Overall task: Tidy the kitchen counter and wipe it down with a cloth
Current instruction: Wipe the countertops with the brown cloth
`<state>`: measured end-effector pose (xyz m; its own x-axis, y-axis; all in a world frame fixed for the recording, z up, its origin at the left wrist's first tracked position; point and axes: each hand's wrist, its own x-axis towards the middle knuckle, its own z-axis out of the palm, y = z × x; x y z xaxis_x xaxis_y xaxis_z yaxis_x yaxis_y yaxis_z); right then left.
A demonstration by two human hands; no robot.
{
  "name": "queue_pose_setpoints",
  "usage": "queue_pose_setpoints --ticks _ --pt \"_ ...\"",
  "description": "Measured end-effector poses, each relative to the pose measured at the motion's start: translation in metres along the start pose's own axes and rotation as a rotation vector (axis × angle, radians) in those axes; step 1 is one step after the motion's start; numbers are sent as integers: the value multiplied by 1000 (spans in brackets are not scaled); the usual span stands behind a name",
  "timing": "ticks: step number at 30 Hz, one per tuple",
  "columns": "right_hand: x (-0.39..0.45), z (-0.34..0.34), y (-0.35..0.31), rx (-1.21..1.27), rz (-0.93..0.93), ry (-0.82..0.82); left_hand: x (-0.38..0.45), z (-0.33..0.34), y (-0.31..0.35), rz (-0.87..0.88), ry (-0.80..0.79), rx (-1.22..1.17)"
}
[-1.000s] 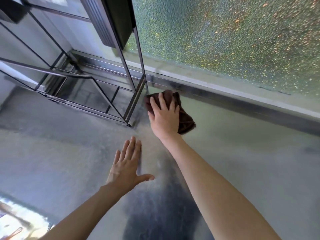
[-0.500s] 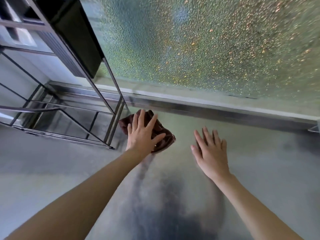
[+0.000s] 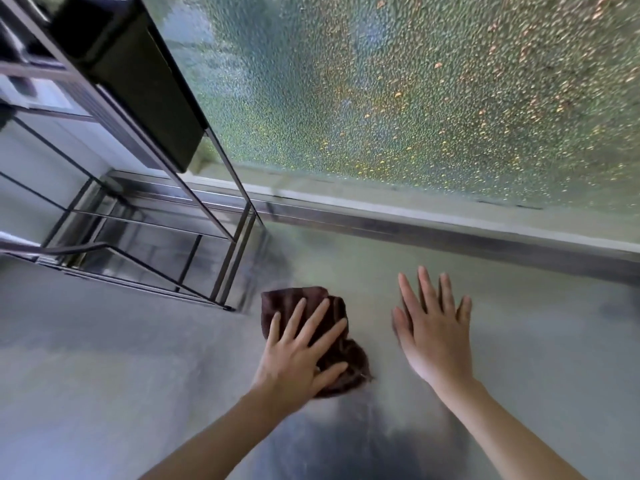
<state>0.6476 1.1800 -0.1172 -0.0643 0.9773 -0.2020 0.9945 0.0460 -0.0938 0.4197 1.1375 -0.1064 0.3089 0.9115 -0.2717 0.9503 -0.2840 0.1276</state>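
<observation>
Steel kitchen surface [image 3: 104, 358], mid-wipe: left hand [image 3: 298, 355] pressing brown cloth [image 3: 332, 344] flat-fingered, right hand [image 3: 434, 336] spread, seemingly bracing; next, sweeping toward wire rack [image 3: 145, 237].

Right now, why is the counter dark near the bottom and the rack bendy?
Head view: the dark patch on the shiny grey metal counter is likely the person's reflection or shadow; the wide-angle lens slants the black wire rack; edges look slightly blurred.

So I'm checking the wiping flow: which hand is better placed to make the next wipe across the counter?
The left hand: its straight fingers already press the brown cloth flat on the counter. The right hand lies flat on bare counter beside it, apart from the cloth.
</observation>
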Motion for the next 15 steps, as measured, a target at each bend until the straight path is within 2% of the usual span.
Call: queue_pose_setpoints --ticks 2,4,7,10,15 --pt "0 1 1 1 -3 15 41 -14 -10 -111 75 -62" --pt "0 3 1 5 -9 31 74 -21 -13 -244 78 -151" --pt "2 3 1 0 -5 30 86 -23 -7 -344 100 -133" --pt "2 1 0 -8 4 19 57 -14 -3 -228 92 -108" --pt "0 1 0 47 3 19 -46 20 15 120 118 4"
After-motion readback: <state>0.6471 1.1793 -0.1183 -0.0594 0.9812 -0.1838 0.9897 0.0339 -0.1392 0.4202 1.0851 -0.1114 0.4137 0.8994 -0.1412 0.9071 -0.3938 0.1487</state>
